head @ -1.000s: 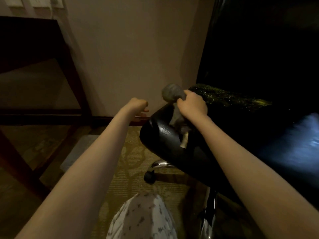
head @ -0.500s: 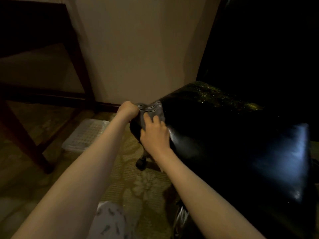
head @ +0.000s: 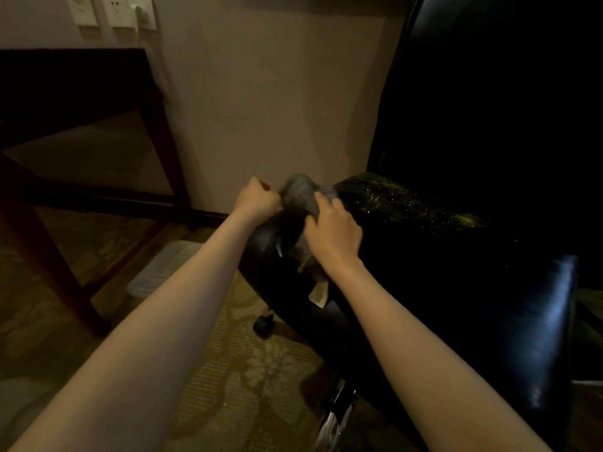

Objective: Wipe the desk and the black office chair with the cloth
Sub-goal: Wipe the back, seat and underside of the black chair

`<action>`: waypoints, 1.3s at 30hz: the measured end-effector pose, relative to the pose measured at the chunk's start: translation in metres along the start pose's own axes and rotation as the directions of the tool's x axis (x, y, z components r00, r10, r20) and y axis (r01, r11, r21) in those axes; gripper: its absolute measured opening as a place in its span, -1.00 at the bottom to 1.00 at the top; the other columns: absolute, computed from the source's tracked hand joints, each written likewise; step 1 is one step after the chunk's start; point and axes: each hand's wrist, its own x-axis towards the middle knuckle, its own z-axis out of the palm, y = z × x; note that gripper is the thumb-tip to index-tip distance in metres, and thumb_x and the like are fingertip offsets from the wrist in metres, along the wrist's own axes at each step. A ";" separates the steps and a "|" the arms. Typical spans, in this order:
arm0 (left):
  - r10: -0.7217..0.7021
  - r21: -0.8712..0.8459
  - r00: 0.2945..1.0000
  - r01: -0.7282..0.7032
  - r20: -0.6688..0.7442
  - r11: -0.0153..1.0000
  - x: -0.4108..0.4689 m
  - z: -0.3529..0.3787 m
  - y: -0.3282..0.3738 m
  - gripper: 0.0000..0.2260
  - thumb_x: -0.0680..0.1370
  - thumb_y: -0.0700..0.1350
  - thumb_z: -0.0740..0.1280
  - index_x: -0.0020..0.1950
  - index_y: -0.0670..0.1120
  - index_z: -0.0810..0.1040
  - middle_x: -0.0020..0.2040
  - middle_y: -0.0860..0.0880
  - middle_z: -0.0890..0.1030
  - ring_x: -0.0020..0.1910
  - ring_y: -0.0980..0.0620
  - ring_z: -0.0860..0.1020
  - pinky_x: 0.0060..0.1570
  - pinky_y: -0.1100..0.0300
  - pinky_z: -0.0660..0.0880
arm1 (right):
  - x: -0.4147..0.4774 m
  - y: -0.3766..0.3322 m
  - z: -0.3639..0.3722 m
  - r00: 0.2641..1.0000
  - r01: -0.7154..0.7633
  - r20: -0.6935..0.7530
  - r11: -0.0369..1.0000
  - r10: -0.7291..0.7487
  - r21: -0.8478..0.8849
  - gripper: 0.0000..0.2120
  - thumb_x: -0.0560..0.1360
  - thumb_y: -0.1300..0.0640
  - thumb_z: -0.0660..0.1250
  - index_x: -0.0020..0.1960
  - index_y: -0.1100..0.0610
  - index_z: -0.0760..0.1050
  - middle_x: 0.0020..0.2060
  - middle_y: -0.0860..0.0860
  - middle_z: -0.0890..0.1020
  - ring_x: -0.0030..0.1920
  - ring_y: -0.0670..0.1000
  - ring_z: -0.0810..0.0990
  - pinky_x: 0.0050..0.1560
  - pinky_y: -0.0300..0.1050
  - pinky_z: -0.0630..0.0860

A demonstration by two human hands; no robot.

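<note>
A grey cloth [head: 298, 194] is bunched on the corner of the black office chair [head: 440, 262] seat, between the two hands. It is gripped by the curled fingers of the right hand [head: 332, 234], and a tail of it hangs below that palm. The left hand [head: 257, 201] is curled into a fist against the cloth's left side; whether a fold is pinched inside cannot be told. The desk [head: 81, 79] is seen well left of both hands.
</note>
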 end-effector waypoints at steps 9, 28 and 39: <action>-0.150 0.355 0.981 0.098 0.121 0.930 -0.005 0.016 -0.073 -0.69 0.53 -0.14 0.21 0.26 -0.16 0.47 0.21 -0.19 0.54 0.19 -0.16 0.51 0.02 0.14 0.41 | 0.038 0.001 0.025 0.947 -0.287 0.095 0.940 0.308 -0.185 -0.49 0.52 0.06 0.31 0.38 0.24 0.29 0.31 0.20 0.39 0.24 0.17 0.47 0.07 -0.02 0.49; -0.177 0.460 0.976 0.102 0.123 0.882 0.004 0.018 -0.065 -0.55 0.49 -0.06 0.19 0.35 -0.20 0.35 0.35 -0.21 0.41 0.33 -0.21 0.39 0.34 -0.08 0.31 | 0.080 0.027 0.001 0.916 -0.396 -0.002 0.904 0.401 -0.160 -0.69 0.56 0.09 0.22 0.27 0.15 0.47 0.26 0.12 0.48 0.26 0.14 0.47 0.13 -0.05 0.44; 0.013 0.402 0.989 -0.070 0.144 0.913 0.007 0.026 -0.050 -0.65 0.52 -0.17 0.20 0.30 -0.15 0.45 0.27 -0.20 0.47 0.25 -0.20 0.46 0.15 0.05 0.41 | 0.085 -0.017 0.029 0.937 -0.336 0.259 0.815 0.236 0.472 -0.74 0.55 0.12 0.20 0.15 0.16 0.55 0.14 0.18 0.57 0.13 0.18 0.52 -0.10 -0.16 0.36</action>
